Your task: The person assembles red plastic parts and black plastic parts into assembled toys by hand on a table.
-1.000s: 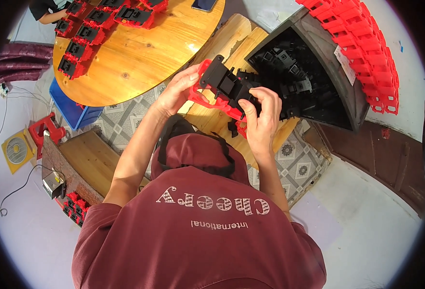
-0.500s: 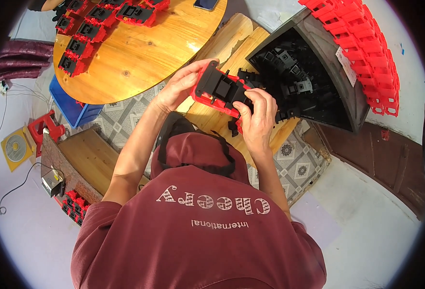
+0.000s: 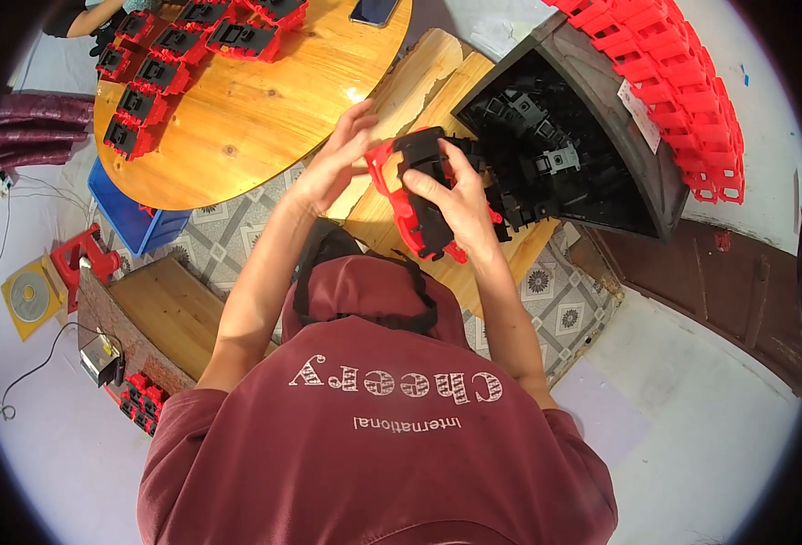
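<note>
My right hand grips a black plastic frame, thumb across its face and fingers at its far edge. A red plastic housing shows along the left side of the black frame. The two are tilted together, and I cannot tell whether they are fastened. My left hand is open beside the housing's left edge, fingers spread; whether its thumb touches the red plastic is unclear. Beneath and right of my right hand, several loose black parts lie on the wooden bench.
A round wooden table at far left bears several red-and-black assemblies and a phone. At right stands a large black bin of dark parts; stacked red housings rise behind it. A blue crate sits under the table. Another person's arm shows top left.
My left hand has let go of the red housing and spread its fingers. The black frame and housing have turned more upright, with my right hand shifted left over the black frame.
</note>
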The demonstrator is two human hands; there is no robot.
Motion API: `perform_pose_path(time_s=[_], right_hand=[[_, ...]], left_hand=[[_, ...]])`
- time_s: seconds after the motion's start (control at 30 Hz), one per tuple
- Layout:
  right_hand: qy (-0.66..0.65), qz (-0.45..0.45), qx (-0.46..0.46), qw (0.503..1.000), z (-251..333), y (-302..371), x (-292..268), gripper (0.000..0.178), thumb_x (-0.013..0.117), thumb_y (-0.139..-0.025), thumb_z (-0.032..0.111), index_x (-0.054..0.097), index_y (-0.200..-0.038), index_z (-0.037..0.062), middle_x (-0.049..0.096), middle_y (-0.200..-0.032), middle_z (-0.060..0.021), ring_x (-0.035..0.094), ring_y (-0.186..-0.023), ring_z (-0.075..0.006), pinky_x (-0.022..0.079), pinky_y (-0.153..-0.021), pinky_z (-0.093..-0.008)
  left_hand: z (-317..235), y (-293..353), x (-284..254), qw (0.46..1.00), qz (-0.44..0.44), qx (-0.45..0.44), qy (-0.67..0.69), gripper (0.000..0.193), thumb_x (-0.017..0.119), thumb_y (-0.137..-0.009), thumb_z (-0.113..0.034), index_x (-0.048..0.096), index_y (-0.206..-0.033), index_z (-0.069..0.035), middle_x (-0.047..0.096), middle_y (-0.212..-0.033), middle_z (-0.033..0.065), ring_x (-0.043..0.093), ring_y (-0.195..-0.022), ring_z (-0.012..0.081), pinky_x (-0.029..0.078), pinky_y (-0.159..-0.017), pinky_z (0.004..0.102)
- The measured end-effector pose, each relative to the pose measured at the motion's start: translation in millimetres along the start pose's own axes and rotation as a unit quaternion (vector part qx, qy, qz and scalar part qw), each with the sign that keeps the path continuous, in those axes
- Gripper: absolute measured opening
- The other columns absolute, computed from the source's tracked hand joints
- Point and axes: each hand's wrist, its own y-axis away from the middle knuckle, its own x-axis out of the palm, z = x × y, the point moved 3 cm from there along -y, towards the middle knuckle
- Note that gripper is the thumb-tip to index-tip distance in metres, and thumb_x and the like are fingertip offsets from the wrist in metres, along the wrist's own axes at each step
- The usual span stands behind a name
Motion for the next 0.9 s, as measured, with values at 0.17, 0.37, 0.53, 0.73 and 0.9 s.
perform_pose_path(time_s=[0.17,0.37,0.53,0.73,0.9], right_hand=[[0.108,-0.03,-0.092,0.989,4,-3,17,0.069,0.078,-0.079,0.033,0.048,-0.131,-0.0023,0.063,-0.114,-0.0158,0.061,-0.104,-0.0248,0.048,-0.089,-0.035],[0.359,-0.009,-0.313,0.88,34,25,6,0.044,0.08,-0.073,0.02,0.066,-0.112,0.0067,0.055,-0.118,-0.0088,0.053,-0.106,-0.0267,0.047,-0.086,-0.0364],[0.355,-0.007,-0.378,0.855,29,24,6,0.036,0.079,-0.064,0.002,0.068,-0.099,0.0033,0.058,-0.1,-0.0077,0.057,-0.09,-0.025,0.05,-0.077,-0.0348],[0.349,-0.026,-0.375,0.858,36,31,6,0.036,0.077,-0.064,-0.005,0.069,-0.098,0.0028,0.059,-0.098,-0.008,0.058,-0.088,-0.0245,0.052,-0.073,-0.0334],[0.192,-0.011,-0.292,0.937,35,30,-1,0.037,0.076,-0.064,-0.006,0.069,-0.099,0.0031,0.061,-0.098,-0.0067,0.059,-0.089,-0.0228,0.052,-0.072,-0.0317]], left_hand=[[19,15,25,0.994,-0.07,0.024,0.08,0.083,0.07,-0.08,-0.055,0.031,-0.145,-0.02,0.041,-0.144,0.0085,0.042,-0.131,0.0266,0.042,-0.101,0.0487],[20,3,8,0.983,-0.104,-0.02,0.15,0.053,0.066,-0.089,-0.045,0.044,-0.131,-0.021,0.055,-0.11,0.0001,0.056,-0.084,0.013,0.051,-0.078,0.0339],[15,2,11,0.988,-0.059,0.047,0.136,0.065,0.062,-0.085,-0.059,0.043,-0.13,-0.015,0.055,-0.123,0.0044,0.058,-0.091,0.0157,0.049,-0.078,0.036],[16,-5,10,0.988,-0.04,0.075,0.133,0.071,0.058,-0.083,-0.064,0.045,-0.126,-0.009,0.055,-0.124,0.0058,0.058,-0.089,0.0154,0.047,-0.078,0.0332],[18,-8,1,0.985,-0.067,0.069,0.142,0.055,0.061,-0.086,-0.056,0.053,-0.114,-0.009,0.059,-0.112,0.0016,0.054,-0.079,0.0109,0.046,-0.073,0.0278]])
